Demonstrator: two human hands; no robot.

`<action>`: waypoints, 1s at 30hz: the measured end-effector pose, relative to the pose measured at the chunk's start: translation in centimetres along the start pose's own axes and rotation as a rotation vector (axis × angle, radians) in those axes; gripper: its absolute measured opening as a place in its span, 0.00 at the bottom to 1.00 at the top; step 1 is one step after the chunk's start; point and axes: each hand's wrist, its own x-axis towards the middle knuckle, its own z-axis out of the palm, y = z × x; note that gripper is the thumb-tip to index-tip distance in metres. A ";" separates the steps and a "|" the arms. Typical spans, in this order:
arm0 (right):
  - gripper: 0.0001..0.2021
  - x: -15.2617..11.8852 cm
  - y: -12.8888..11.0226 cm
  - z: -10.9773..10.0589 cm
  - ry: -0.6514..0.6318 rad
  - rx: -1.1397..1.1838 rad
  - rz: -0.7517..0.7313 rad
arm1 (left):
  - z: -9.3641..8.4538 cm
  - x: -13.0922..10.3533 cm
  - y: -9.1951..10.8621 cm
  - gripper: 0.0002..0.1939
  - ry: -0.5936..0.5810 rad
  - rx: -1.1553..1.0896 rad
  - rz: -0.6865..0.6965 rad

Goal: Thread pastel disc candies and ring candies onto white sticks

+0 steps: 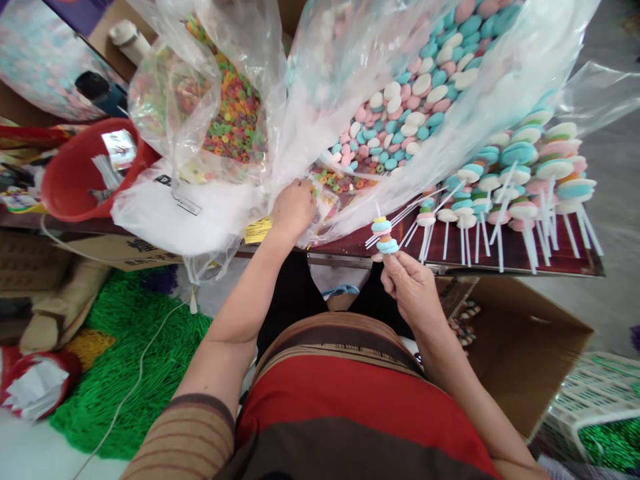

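Note:
In my right hand [411, 283] is a candy skewer [384, 235], gripped low between thumb and fingers and standing nearly upright. Blue, pink, yellow and orange pieces are stacked on its white stick, whose tip pokes out on top. My left hand [295, 208] reaches to the near edge of the clear plastic bag, its fingers curled by the small ring candies [345, 181]. What those fingertips pinch, if anything, is hidden. Beyond them, pink, white and blue candies [400, 120] fill the large plastic bag [320, 100].
Finished skewers [520, 173] lie piled at the table's right end, near loose white sticks [400, 220]. A bag of ring candies [233, 120] and a red bowl [55, 177] stand left. Below are a cardboard box [530, 347], a white basket [575, 393] and green strands [125, 360].

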 end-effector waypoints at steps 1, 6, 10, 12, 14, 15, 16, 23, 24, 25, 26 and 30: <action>0.22 0.0 0.1 0.0 0.002 0.002 0.001 | -0.3 0.0 0.2 0.19 -0.007 0.014 0.000; 0.22 0.1 0.4 -0.1 -0.012 -0.015 0.005 | -0.8 0.4 0.8 0.19 -0.066 0.002 0.023; 0.22 0.0 0.3 -0.1 -0.001 -0.013 0.005 | 0.2 1.1 0.0 0.13 -0.059 -0.089 0.067; 0.23 -0.1 0.2 -0.1 -0.001 -0.012 0.008 | 1.0 1.3 -0.9 0.11 -0.004 -0.144 0.090; 0.22 -0.2 0.3 -0.1 -0.012 -0.010 0.012 | 1.7 1.3 -1.7 0.10 0.068 -0.205 0.108; 0.22 -0.2 0.4 -0.1 -0.017 -0.008 0.013 | 1.9 1.3 -2.1 0.09 0.105 -0.250 0.108; 0.22 -0.1 0.5 0.0 -0.022 -0.007 0.013 | 2.0 1.3 -2.3 0.09 0.140 -0.318 0.098; 0.24 -0.1 0.0 0.7 -0.030 0.018 0.016 | 0.2 0.3 0.0 0.08 0.048 -1.368 -0.063; 0.24 -0.1 -0.2 0.8 -0.037 0.020 0.022 | -0.5 0.2 0.8 0.12 0.019 -1.470 -0.047; 0.25 0.0 -0.3 0.8 -0.043 0.020 0.028 | -1.2 0.2 1.7 0.15 -0.005 -1.537 -0.027; 0.25 0.0 -0.3 0.8 -0.047 0.021 0.030 | -1.9 0.3 2.6 0.18 -0.025 -1.577 -0.007; 0.29 -0.1 0.2 0.4 -0.068 0.034 0.009 | -4.9 1.2 7.2 0.21 -0.130 -1.616 0.102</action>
